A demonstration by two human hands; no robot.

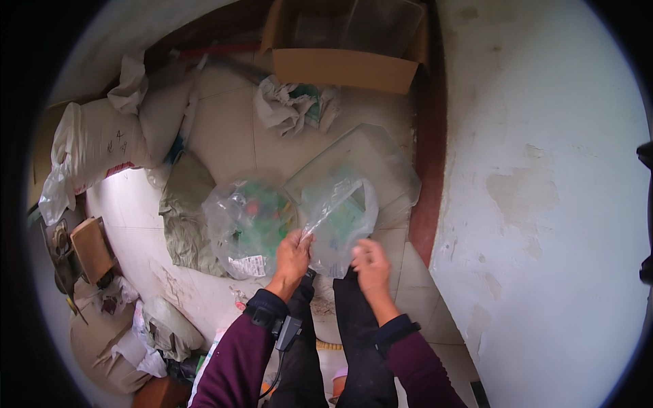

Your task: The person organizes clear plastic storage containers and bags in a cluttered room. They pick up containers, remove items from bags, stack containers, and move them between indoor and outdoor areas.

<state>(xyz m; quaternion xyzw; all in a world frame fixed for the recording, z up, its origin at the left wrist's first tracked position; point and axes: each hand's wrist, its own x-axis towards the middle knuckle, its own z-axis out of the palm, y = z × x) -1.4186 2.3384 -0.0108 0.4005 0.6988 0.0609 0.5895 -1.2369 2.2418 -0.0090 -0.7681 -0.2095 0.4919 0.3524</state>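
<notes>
In front of me, my left hand (296, 253) is closed on the edge of a clear plastic bag (339, 224), which hangs loosely between both hands. My right hand (372, 262) is at the bag's right side, blurred, with fingers curled; whether it grips the film cannot be told. To the left of that bag lies a rounder, filled transparent bag (250, 224) with green and red contents and a white printed label (248, 265). Beyond the hands, a clear flat panel (367, 153) with cut corners lies on the tiled floor.
An open cardboard box (347, 66) stands at the top, near a crumpled white sack (291, 104). Full white sacks (112, 132) and a greenish woven sack (189, 214) lie left. More bags (168, 326) are lower left. A stained wall (530, 204) bounds the right.
</notes>
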